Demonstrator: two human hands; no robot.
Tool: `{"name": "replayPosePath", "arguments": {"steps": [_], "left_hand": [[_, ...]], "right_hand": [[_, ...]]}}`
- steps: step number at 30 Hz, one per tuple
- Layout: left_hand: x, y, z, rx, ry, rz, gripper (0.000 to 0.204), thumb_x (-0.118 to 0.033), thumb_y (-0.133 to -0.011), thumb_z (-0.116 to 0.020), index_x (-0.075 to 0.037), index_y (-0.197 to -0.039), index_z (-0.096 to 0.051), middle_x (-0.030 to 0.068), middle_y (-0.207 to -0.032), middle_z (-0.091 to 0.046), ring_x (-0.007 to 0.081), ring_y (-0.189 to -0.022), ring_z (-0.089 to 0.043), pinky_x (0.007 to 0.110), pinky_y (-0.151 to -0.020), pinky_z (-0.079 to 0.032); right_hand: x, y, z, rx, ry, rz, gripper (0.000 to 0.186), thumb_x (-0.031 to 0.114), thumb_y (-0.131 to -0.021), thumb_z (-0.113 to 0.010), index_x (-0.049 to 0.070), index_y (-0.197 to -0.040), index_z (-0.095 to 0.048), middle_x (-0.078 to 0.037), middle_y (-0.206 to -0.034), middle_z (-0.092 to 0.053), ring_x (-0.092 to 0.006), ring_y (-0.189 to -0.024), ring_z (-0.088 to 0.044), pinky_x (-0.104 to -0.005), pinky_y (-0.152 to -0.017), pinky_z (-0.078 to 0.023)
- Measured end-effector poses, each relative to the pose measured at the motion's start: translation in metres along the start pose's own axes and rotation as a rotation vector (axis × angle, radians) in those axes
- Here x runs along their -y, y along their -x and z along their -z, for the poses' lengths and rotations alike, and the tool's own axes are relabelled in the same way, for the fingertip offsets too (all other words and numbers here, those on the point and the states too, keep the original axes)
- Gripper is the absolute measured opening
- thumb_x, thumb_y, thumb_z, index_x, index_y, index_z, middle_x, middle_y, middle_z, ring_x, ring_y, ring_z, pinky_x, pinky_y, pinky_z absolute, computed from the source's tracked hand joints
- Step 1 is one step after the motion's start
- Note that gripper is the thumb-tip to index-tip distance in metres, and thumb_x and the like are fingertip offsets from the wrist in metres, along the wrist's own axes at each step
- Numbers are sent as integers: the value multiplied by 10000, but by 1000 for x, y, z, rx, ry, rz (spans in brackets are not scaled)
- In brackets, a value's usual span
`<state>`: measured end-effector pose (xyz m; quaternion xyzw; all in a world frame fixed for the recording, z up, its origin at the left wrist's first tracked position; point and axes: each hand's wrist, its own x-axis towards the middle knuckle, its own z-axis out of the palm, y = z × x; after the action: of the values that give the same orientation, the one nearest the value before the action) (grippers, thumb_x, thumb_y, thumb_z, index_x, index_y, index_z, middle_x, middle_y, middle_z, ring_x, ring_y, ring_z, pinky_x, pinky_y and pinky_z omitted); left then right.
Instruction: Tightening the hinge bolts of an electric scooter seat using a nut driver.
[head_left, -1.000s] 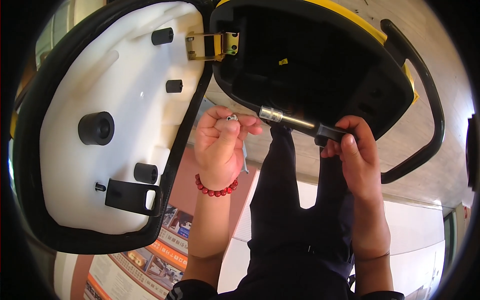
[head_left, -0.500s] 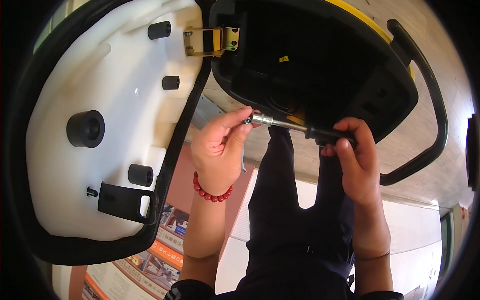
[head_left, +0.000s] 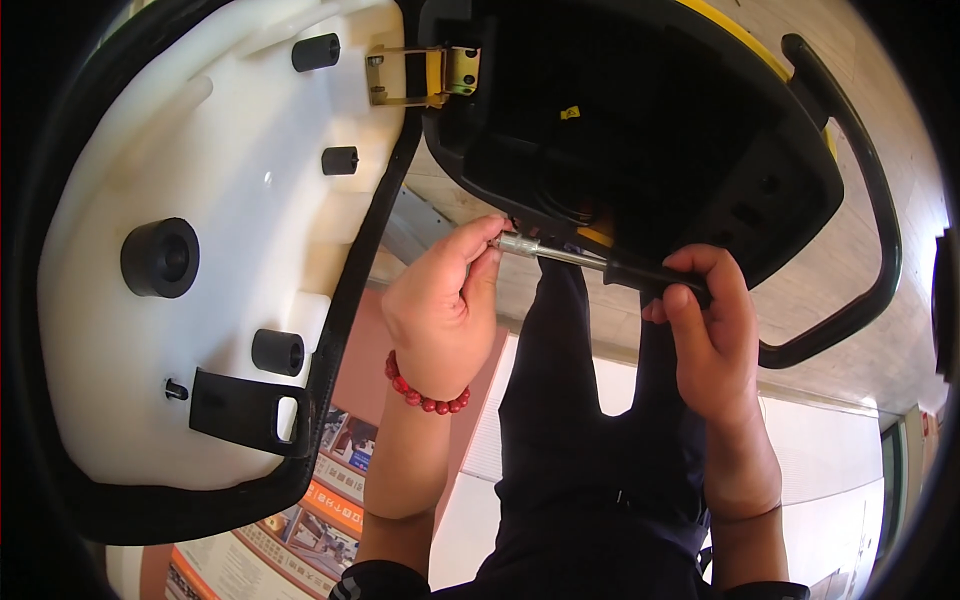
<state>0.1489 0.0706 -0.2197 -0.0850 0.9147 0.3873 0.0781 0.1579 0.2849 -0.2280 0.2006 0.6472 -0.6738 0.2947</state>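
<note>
A nut driver with a black handle [head_left: 640,277], a silver shaft [head_left: 570,255] and a metal socket [head_left: 517,244] lies nearly level between my hands. My right hand [head_left: 715,325] is closed round the handle, thumb in front. With thumb and forefinger my left hand [head_left: 445,300], a red bead bracelet at its wrist, pinches at the socket's mouth. A small metal piece sits in those fingertips, mostly covered, so its exact kind is unclear. Just beyond the tool is the black tub [head_left: 470,160] of an opened compartment with a yellow edge.
At the left a raised seat [head_left: 230,200] shows its white underside with black round bumpers and a black latch tab [head_left: 240,410]. A brass-coloured hinge [head_left: 460,77] joins it to the tub. A black curved rail [head_left: 885,240] runs along the right. A printed poster [head_left: 300,530] is lower left.
The socket has shifted slightly left, up against my left fingertips, which now cover more of the small metal piece. The view has shifted a little over the raised seat.
</note>
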Motion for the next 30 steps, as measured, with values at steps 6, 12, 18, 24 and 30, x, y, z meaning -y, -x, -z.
{"name": "replayPosePath", "arguments": {"steps": [6,12,18,24,30], "left_hand": [[-1,-3,1,32,-354,-269,218,62,-747,-598,-16,-949,-615,124,-820,-646,262,-733,-646,312,-665,-535],[-7,1,-4,2,-426,-275,222,57,-756,-585,8,-972,-599,125,-828,-640,289,-765,-642,340,-689,-540],[-6,-11,-7,-40,338,260,200,-17,-876,-505,5,-1062,-576,129,-1028,-625,220,-876,-626,309,-790,-494],[18,-56,-23,-134,1431,639,153,-79,-888,-501,-32,-1017,-568,133,-1102,-571,254,-966,-569,413,-927,-425],[40,-91,-13,-283,1084,617,146,-56,-860,-547,-2,-993,-567,101,-903,-614,232,-820,-598,386,-857,-476]], "right_hand": [[2,0,-4,-20,-33,-55,164,78,-876,-542,-16,-996,-482,-49,-784,-543,-85,-682,-537,-211,-635,-446],[0,0,-12,15,-285,-193,178,95,-897,-509,-22,-1021,-459,-49,-740,-541,-96,-681,-555,-233,-655,-466],[-6,-12,-21,32,-345,-185,186,85,-895,-501,-15,-1047,-459,-53,-821,-557,-94,-772,-569,-217,-694,-454],[11,-56,-34,16,-103,-167,194,104,-880,-519,20,-1053,-495,-40,-817,-550,-72,-744,-543,-215,-672,-447],[14,-108,-50,4,140,52,229,143,-831,-561,47,-1037,-536,-131,-793,-583,-203,-682,-546,-300,-654,-438]]}}
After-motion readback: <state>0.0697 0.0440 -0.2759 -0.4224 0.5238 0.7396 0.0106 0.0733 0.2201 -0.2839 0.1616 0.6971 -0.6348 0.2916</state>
